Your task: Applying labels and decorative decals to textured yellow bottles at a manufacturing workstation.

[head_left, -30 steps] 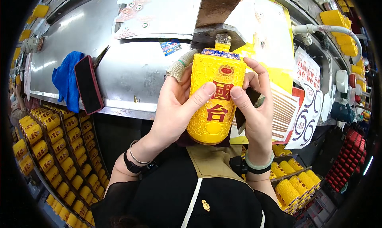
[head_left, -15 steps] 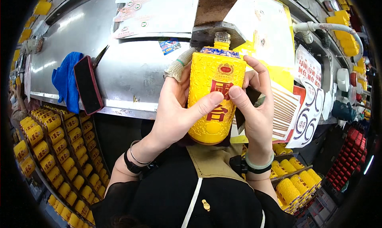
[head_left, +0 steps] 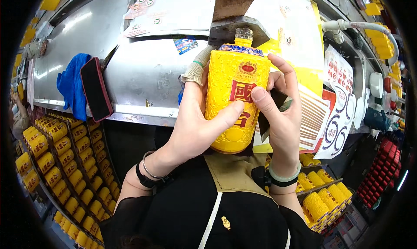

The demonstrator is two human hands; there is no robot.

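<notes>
Clasping opposite sides, my left hand [head_left: 187,131] and right hand [head_left: 283,121] hold the embossed yellow glass-necked bottle [head_left: 236,86], likely for steadiness.

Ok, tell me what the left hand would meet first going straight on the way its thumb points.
Likely the thumb of the right hand, just ahead on the front of the yellow bottle that the left hand holds; depth is unclear.
</notes>
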